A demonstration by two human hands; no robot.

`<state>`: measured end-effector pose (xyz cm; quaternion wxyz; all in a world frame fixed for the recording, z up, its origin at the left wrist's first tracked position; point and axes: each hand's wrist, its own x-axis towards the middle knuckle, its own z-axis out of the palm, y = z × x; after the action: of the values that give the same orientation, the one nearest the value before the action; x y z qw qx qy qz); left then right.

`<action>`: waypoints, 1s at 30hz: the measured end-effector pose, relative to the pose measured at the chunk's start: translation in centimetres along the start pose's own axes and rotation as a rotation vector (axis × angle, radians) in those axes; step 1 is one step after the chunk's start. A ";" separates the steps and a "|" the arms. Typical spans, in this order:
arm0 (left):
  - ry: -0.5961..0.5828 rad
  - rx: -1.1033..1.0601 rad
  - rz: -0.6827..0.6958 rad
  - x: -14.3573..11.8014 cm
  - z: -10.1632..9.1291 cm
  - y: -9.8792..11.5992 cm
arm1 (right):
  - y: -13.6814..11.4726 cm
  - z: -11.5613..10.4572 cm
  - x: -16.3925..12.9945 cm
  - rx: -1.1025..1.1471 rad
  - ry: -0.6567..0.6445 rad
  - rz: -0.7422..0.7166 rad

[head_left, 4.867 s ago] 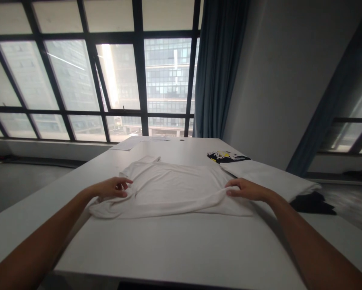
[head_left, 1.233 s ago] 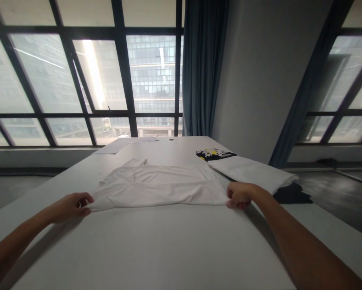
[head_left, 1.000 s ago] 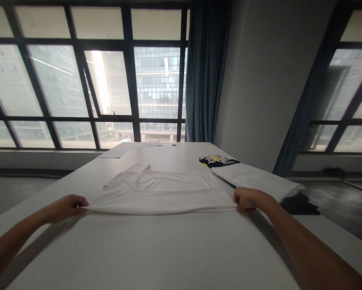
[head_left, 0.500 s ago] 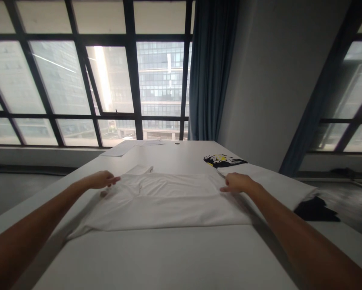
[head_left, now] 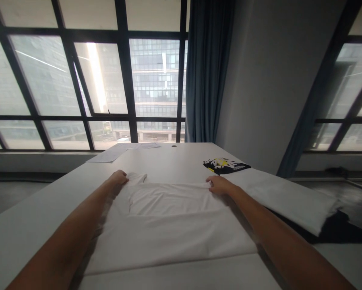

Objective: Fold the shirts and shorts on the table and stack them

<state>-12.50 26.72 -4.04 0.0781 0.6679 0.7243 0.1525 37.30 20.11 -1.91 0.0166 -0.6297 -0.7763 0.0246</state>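
A white garment (head_left: 168, 225) lies flat on the white table (head_left: 174, 159), folded into a broad rectangle that reaches close to the near edge. My left hand (head_left: 119, 177) rests on its far left corner, beside a small flap of cloth. My right hand (head_left: 218, 185) pinches the far right corner of the upper layer. Both arms stretch out over the cloth.
A stack of white cloth (head_left: 286, 197) lies to the right, with a black garment (head_left: 340, 231) under it. A black and yellow printed item (head_left: 226, 165) sits beyond that. Papers (head_left: 114, 153) lie at the table's far left. Windows and a blue curtain (head_left: 206, 72) stand behind.
My hands left the garment's near edge and reached forward to its far corners. The cloth now lies closer to me, and the view has moved in.
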 end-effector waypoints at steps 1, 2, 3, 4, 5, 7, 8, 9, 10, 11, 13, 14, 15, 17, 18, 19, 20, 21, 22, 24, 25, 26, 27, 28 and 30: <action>0.016 -0.025 -0.002 -0.1 -0.3 0.3 | -0.2 -0.2 -0.1 -0.017 -0.004 0.009; 0.042 -0.048 -0.008 -0.3 -0.9 0.6 | -0.4 -0.4 -0.4 -0.045 0.003 0.015; 0.080 -0.076 -0.007 -0.7 -1.7 0.9 | -0.6 -0.5 -0.8 -0.078 0.025 0.018; 0.131 -0.116 0.009 -1.3 -2.6 1.1 | -0.7 -0.7 -1.3 -0.112 0.064 0.016; 0.186 -0.162 0.036 -2.1 -3.7 1.1 | -0.7 -0.7 -1.9 -0.141 0.117 0.005; 0.289 -0.269 0.109 -4.6 -5.9 0.8 | -0.5 -0.6 -3.4 -0.179 0.225 -0.027; 0.312 -0.310 0.150 -6.1 -6.8 0.4 | -0.3 -0.5 -4.2 -0.189 0.266 -0.049; 0.320 -0.342 0.192 -7.9 -7.4 -0.1 | 0.0 -0.3 -5.1 -0.193 0.291 -0.071; 0.308 -0.364 0.242 -9.8 -7.8 -0.7 | 0.3 -0.1 -5.9 -0.194 0.301 -0.090; 0.269 -0.374 0.305 -11.8 -7.9 -1.3 | 0.5 0.1 -6.6 -0.193 0.303 -0.104; 0.136 -0.336 0.403 -15.6 -7.5 -2.2 | 0.9 0.6 -7.9 -0.184 0.300 -0.113; 0.056 -0.296 0.431 -17.3 -7.1 -2.4 | 1.1 0.8 -8.3 -0.178 0.301 -0.109; -0.021 -0.249 0.446 -18.8 -6.7 -2.3 | 1.2 1.0 -8.7 -0.170 0.303 -0.104; -0.135 -0.180 0.476 -21.0 -6.2 -1.8 | 1.2 1.2 -9.2 -0.148 0.308 -0.096; -0.163 -0.167 0.493 -21.7 -6.2 -1.4 | 1.3 1.2 -9.4 -0.137 0.308 -0.099; -0.174 -0.169 0.510 -22.2 -6.4 -1.1 | 1.3 1.2 -9.5 -0.127 0.309 -0.105; -0.166 -0.183 0.523 -22.6 -6.7 -0.8 | 1.3 1.2 -9.6 -0.117 0.312 -0.114; -0.144 -0.205 0.525 -22.8 -7.1 -0.8 | 1.3 1.0 -9.7 -0.109 0.321 -0.120; -0.110 -0.230 0.513 -22.8 -7.6 -0.9 | 1.3 0.9 -9.8 -0.098 0.338 -0.121; -0.030 -0.276 0.466 -22.8 -8.6 -1.5 | 1.5 0.5 -9.9 -0.067 0.397 -0.103; 0.002 -0.298 0.440 -22.8 -9.0 -1.9 | 1.5 0.3 -9.9 -0.049 0.429 -0.090; 0.024 -0.318 0.419 -22.8 -9.3 -2.3 | 1.6 0.1 -10.0 -0.033 0.452 -0.079; 0.031 -0.334 0.406 -22.9 -9.6 -2.6 | 1.6 0.0 -10.1 -0.023 0.455 -0.074; 0.018 -0.343 0.401 -23.0 -9.8 -2.8 | 1.6 -0.1 -10.3 -0.019 0.435 -0.077; -0.069 -0.333 0.413 -23.5 -10.1 -2.7 | 1.6 -0.3 -10.6 -0.027 0.331 -0.102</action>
<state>-15.95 2.07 2.47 0.1788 0.7843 0.5343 0.2596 41.05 10.03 -1.68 0.1372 -0.5853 -0.7940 -0.0907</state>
